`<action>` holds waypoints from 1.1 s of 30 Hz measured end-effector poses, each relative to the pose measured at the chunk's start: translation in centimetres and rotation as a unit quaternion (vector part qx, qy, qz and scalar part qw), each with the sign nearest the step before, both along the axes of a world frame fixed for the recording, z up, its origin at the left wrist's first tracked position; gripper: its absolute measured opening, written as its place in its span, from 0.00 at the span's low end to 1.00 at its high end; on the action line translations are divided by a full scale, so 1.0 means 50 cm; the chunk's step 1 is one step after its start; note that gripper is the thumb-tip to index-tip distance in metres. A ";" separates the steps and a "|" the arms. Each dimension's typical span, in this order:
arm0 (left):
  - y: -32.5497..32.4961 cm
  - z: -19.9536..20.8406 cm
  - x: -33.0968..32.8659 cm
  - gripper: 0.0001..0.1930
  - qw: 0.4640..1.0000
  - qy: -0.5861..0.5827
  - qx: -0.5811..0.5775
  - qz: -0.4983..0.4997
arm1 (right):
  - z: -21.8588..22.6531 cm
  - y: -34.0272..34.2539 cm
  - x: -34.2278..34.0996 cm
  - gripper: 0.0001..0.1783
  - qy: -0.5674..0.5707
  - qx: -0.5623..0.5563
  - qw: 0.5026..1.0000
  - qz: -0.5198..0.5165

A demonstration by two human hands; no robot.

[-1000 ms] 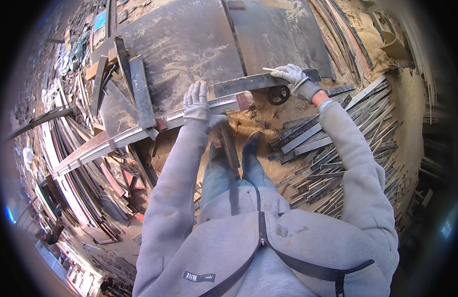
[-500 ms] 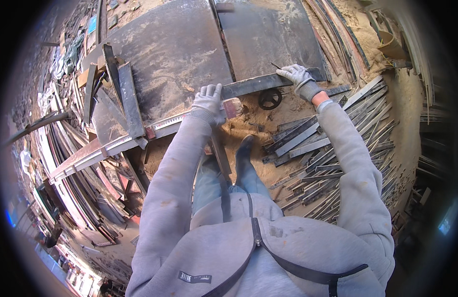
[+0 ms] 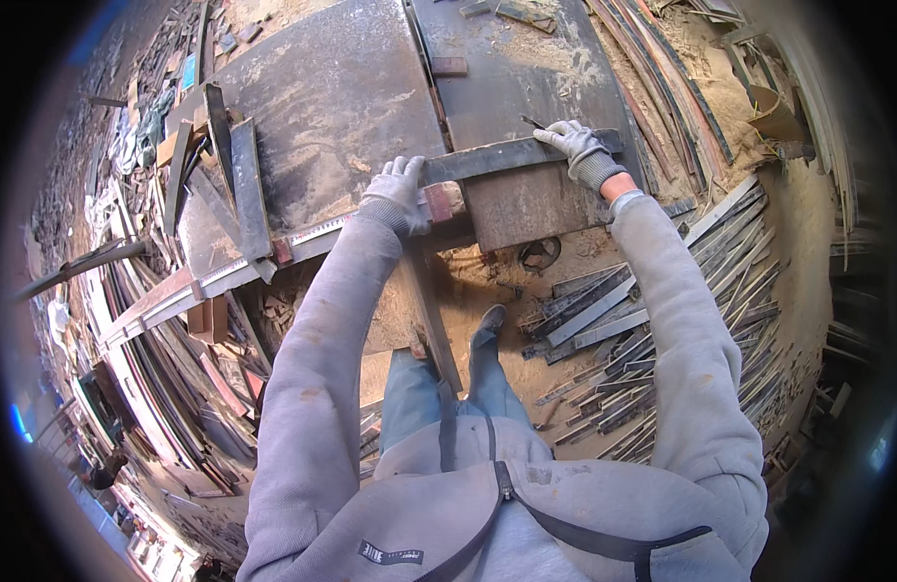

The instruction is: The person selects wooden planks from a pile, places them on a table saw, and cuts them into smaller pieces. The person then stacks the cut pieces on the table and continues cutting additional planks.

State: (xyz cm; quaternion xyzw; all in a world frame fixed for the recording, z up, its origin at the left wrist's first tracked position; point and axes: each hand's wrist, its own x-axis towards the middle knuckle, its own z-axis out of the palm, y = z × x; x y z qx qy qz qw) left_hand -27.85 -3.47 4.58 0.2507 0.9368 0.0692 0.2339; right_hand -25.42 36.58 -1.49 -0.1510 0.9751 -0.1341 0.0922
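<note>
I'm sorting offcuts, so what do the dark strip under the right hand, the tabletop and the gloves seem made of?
Dark strip: probably wood, dull black face; straight, board-like edges. Tabletop: coated plywood or metal, unclear; matte and scuffed under dust. Gloves: likely knitted fabric, pale and matte, judging by ribbed cuffs.

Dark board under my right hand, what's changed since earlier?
Relative to the tabletop, the dark board, left hand and right hand have shifted right. A brown panel now shows below the board. The right hand remains on the board.
</note>
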 end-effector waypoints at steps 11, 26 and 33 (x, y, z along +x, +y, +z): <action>-0.003 -0.034 -0.026 0.60 0.997 0.041 0.057 0.011 | -0.047 0.006 -0.042 0.55 0.053 -0.020 0.998 -0.016; -0.031 -0.116 -0.106 0.27 0.915 -0.181 0.262 0.247 | 0.051 0.007 0.185 0.42 0.038 -0.058 0.993 -0.094; -0.030 -0.090 -0.096 0.30 0.921 -0.058 0.279 0.265 | 0.047 -0.047 0.045 0.40 0.053 -0.043 0.997 -0.036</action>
